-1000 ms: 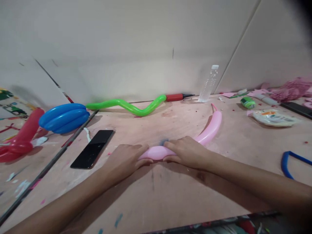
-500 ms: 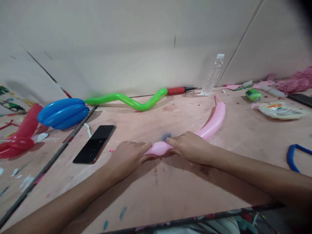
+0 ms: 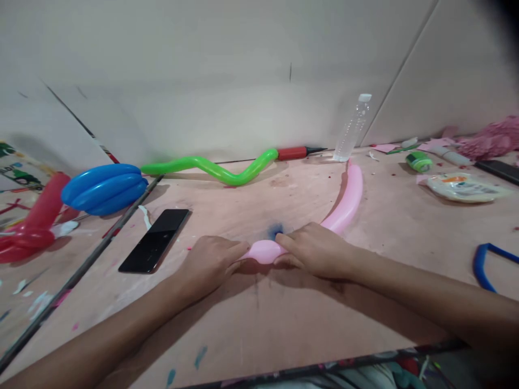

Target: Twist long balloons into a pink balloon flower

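Note:
A long pink balloon (image 3: 348, 201) runs between my two hands just above the pink tabletop. My left hand (image 3: 213, 258) is closed around its left end. My right hand (image 3: 314, 249) pinches it farther along, so a short rounded bubble bulges between the two grips. Past my right hand the rest of the balloon curves back and up to a thin, uninflated tip near the plastic bottle (image 3: 352, 129). My fingers hide the balloon at both pinched spots.
A black phone (image 3: 155, 241) lies left of my hands. Behind are a blue balloon bundle (image 3: 104, 189), a bent green balloon (image 3: 227, 175) and a red pump (image 3: 292, 153). Rightward lie a plastic packet (image 3: 462, 187), a green roll (image 3: 419, 161) and a bent blue strip (image 3: 481, 266).
My right hand has turned slightly at its grip, and the bubble between my hands looks shorter and rounder. The balloon's free tail has swung left toward the bottle.

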`<action>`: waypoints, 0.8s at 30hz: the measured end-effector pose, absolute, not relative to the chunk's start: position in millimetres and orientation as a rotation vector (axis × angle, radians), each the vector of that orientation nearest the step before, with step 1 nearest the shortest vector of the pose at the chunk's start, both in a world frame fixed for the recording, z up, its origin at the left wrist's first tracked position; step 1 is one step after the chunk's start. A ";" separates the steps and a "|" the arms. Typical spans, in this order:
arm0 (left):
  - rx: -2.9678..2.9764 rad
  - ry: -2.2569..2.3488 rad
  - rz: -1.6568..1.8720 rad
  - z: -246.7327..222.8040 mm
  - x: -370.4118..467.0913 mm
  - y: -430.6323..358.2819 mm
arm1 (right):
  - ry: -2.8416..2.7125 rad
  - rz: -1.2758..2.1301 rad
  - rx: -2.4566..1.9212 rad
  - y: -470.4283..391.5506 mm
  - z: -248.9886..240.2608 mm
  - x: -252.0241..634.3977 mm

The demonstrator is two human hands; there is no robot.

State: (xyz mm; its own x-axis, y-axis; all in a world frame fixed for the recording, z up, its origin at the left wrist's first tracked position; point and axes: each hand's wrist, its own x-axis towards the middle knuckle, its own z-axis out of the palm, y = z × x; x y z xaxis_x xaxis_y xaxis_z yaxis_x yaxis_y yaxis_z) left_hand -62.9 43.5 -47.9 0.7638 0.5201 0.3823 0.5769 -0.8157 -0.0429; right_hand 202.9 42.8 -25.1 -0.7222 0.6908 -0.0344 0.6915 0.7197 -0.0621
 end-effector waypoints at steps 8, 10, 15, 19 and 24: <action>-2.898 -1.249 -0.299 -33.5 -55.6 38.6 | 3.061 -0.173 1.214 37.5 -23.0 198.6; -2.922 -1.257 -0.262 -34.0 -52.2 38.1 | 3.067 -0.183 1.224 35.4 -26.4 193.9; -2.921 -1.213 -0.169 -37.5 -47.9 34.5 | 3.032 -0.171 1.234 34.1 -34.5 188.7; -2.913 -1.113 -0.132 -38.0 -47.6 33.3 | 3.033 -0.275 1.164 33.5 -33.7 190.4; -2.906 -0.994 -0.187 -40.6 -47.8 32.8 | 3.029 -0.274 1.096 32.0 -31.1 190.1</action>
State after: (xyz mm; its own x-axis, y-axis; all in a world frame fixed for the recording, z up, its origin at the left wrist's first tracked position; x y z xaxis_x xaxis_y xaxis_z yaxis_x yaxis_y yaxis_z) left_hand -47.8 32.8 -40.6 0.7841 0.6057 0.1353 0.6136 -0.7893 -0.0221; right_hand 190.1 32.0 -31.1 -0.7664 0.6417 0.0281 0.6262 0.7562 -0.1897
